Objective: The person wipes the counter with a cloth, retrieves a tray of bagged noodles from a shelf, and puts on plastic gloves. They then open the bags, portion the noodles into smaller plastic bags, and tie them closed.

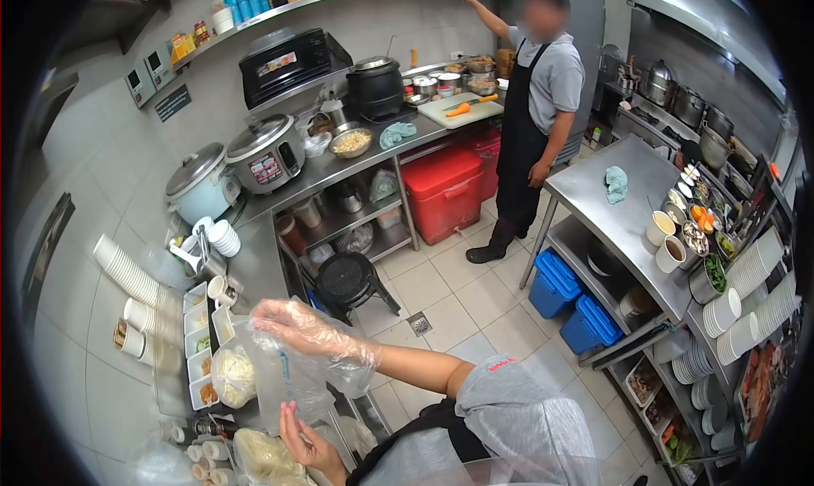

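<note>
My right hand point(301, 326), in a loose clear disposable glove, is closed on the top of a clear plastic bag point(284, 369) with small blue print. The bag hangs down over the counter's edge. Bare and lower in view, my left hand point(307, 444) has its fingers closed at the bag's bottom edge. Left of the bag sits a knotted bag of pale shredded food point(233, 374). Beyond it runs a row of white containers point(196, 342) with chopped ingredients. Near my left hand lies another bag of pale yellowish food point(267, 456).
A co-worker point(543, 104) in a black apron stands by the back counter, one arm raised to the shelf. A black stool point(348, 282) is close to the left counter. Paper cup stacks point(127, 270) line the wall. A steel table point(632, 198) stands at right.
</note>
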Tool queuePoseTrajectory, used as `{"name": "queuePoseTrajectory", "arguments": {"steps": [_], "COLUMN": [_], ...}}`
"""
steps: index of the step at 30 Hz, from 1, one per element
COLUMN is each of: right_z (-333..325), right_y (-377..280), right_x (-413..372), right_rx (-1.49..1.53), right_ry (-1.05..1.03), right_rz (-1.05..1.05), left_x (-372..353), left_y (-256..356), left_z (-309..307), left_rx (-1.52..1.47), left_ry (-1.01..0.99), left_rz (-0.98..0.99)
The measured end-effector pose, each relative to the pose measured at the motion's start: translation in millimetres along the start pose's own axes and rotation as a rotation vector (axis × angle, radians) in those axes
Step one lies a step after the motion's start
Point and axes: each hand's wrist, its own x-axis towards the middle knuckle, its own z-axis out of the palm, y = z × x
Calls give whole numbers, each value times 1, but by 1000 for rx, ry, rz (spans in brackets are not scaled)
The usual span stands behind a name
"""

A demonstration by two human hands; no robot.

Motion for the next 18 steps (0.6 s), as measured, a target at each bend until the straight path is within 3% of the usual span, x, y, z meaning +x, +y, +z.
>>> {"name": "queuePoseTrajectory", "arguments": {"steps": [7, 12, 13, 16, 18], "right_z": [-21, -70, -81, -90, -96], "right_y": [-2, -8, -17, -14, -4], "right_x": [-6, 26, 33, 54, 63], "right_rx": [49, -12, -194, 46, -3], "right_ry": [66, 338, 374, 379, 378], "right_rz": [136, 5, -17, -93, -23], "left_x": [12, 22, 25, 35, 37], "left_y": [10, -7, -9, -15, -21], "left_z": [15, 16, 14, 7, 3], "left_rx": [49, 127, 167, 179, 139], "left_ry": [-98, -10, 20, 71, 69], "left_rz": [-15, -18, -33, -129, -166]}}
